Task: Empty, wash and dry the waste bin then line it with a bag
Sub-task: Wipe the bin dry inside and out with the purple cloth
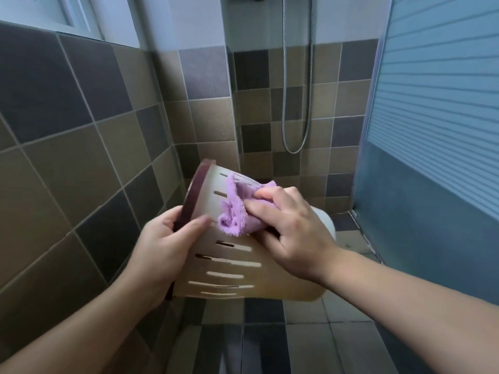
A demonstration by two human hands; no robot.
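Observation:
A beige plastic waste bin [237,276] with long slots in its wall and a dark maroon rim is held on its side in front of me, rim to the left. My left hand [164,244] grips the bin at the rim, thumb on the outer wall. My right hand [291,230] presses a fluffy purple cloth [237,209] against the bin's outer wall near the rim. The bin's inside is hidden from me.
Brown and grey tiled walls [81,147] close in on the left and ahead. A metal shower hose [297,103] hangs on the back wall. A frosted glass shower panel [437,130] stands on the right. Something white [328,222] sits behind my right hand. Tiled floor [310,333] lies below.

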